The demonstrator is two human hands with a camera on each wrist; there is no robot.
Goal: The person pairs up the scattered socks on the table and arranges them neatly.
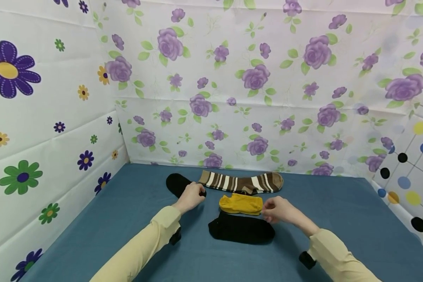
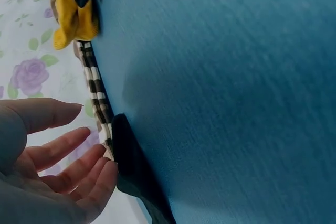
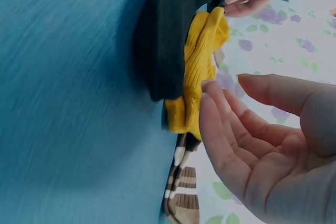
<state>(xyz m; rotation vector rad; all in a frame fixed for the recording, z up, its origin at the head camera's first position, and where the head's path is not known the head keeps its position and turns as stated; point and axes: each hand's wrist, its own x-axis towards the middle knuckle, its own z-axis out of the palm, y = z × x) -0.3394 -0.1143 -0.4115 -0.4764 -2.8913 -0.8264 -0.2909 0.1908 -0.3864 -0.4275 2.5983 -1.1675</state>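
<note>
My left hand (image 1: 191,197) is at the near end of a black sock (image 1: 177,184) lying at the back left. In the left wrist view its fingers are loosely bent, the thumb apart, with the fingertips right at the black sock (image 2: 131,161). My right hand (image 1: 281,210) hovers by the right end of a folded yellow sock (image 1: 241,204). The right wrist view shows its thumb and fingers spread around nothing, overlapping the yellow sock (image 3: 194,82). Nearest me lies a second black sock (image 1: 241,229), flat and sideways.
Behind the yellow sock stretches a brown and white striped sock (image 1: 232,183). All the socks lie on a blue cloth-covered table (image 1: 102,231). Floral sheets (image 1: 211,82) hang along the back and left, with a dotted one (image 1: 412,184) at the right.
</note>
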